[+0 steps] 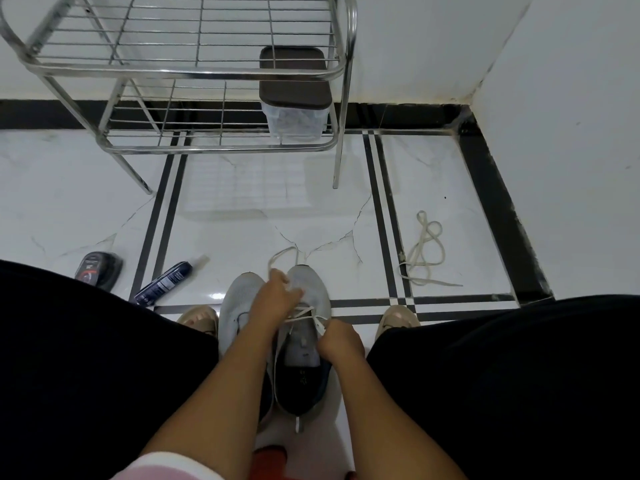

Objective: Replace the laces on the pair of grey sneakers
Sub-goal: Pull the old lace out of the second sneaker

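Both arms are reaching down between the knees to the two grey sneakers (304, 327) sitting side by side on the floor (311, 209). The left hand (273, 296) is pinching the white lace (304, 311) up near the toe of the right-hand sneaker, and the right hand (341, 341) is curling around the lace by the eyelets. A loose lace (424, 252) is lying off to the right on the white tiles, near a steel rack (194, 74) standing against the wall.
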Motion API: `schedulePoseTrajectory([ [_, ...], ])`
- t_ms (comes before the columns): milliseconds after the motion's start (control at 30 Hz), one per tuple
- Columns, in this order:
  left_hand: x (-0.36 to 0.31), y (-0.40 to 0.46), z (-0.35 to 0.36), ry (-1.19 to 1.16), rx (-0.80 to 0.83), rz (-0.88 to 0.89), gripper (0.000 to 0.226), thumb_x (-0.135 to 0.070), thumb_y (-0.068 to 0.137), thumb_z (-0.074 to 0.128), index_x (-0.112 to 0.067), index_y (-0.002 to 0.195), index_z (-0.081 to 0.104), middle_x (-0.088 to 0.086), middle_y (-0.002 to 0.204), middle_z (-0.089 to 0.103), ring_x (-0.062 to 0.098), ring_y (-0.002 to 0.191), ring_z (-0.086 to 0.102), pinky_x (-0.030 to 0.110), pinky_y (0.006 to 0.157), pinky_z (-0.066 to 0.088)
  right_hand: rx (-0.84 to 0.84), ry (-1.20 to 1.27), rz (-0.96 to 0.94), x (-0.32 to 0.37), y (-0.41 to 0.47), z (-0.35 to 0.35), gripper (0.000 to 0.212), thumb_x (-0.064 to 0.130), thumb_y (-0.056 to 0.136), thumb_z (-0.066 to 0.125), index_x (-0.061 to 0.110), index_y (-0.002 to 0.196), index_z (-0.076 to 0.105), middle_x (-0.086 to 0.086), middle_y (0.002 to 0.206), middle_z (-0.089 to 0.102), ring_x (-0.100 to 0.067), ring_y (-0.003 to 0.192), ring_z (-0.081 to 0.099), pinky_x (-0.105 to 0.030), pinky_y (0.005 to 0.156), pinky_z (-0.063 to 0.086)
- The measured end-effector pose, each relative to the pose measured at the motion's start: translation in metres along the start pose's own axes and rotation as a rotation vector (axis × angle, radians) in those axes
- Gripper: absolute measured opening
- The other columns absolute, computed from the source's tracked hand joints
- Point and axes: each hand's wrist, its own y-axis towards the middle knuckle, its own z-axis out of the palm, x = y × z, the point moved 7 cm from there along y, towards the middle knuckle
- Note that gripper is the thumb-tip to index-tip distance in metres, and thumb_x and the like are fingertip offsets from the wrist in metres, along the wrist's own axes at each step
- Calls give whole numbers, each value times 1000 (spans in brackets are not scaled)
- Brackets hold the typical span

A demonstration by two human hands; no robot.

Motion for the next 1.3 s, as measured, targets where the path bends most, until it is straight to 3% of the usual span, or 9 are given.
schedulePoseTrajectory([
  [167,5,-20,52,643,231,146,13,-27,90,53,-18,92,63,7,93,66,23,88,62,29,67,41,4,23,-21,1,-1,2,39,29,88,53,23,126,59,-7,123,61,-29,110,60,-34,87,49],
  [267,19,-19,42,215,131,-31,22,-31,94,51,-15,92,67,10,97,68,29,91,63,31,71,43,18,-16,-14,-1,0,3,36,27,91,50,20,125,59,-8,123,61,-29,110,60,-34,86,49],
  [367,48,-20,16,-588,-146,-501,22,-17,93,49,-2,82,60,14,59,62,26,51,60,31,52,45,16,-54,-7,-3,1,-1,31,26,93,49,16,121,58,-10,122,60,-30,111,59,-35,86,49],
  [433,62,-19,-1,-793,-254,-655,21,-13,93,48,3,91,60,11,52,60,18,42,56,25,46,43,32,-68,22,-6,1,0,31,22,92,50,13,120,58,-11,123,58,-31,111,59,-35,86,50],
  [567,50,-11,-30,-132,-342,-409,56,-37,92,58,-3,134,45,17,126,56,37,114,55,39,87,47,99,-26,57,-4,2,-3,39,30,83,62,9,117,58,-12,119,61,-31,104,63,-39,84,55],
  [733,3,-33,-6,518,-319,1,34,-49,83,63,-18,96,66,6,103,64,26,98,57,36,77,42,-166,34,-151,28,13,-44,26,15,92,50,17,112,67,-7,118,61,-28,107,58,-33,84,49],
  [867,23,-36,27,405,54,-63,36,-41,86,60,-7,93,68,10,92,70,23,87,65,28,64,41,-72,-108,-293,48,19,-30,26,8,90,55,18,107,72,-6,115,59,-28,105,59,-34,84,51],
  [1100,34,-34,23,387,10,-81,28,-22,95,47,-5,93,68,12,98,69,27,93,64,28,67,38,36,-219,-360,52,19,2,23,25,90,57,18,107,71,-9,115,48,-29,114,46,-33,89,47],
  [1300,47,-35,17,379,-30,-119,26,-15,91,44,0,89,65,17,95,67,32,92,62,34,70,46,-3,941,86,6,17,-40,39,35,96,45,11,65,44,-7,59,49,-23,64,56,-29,58,45],
])
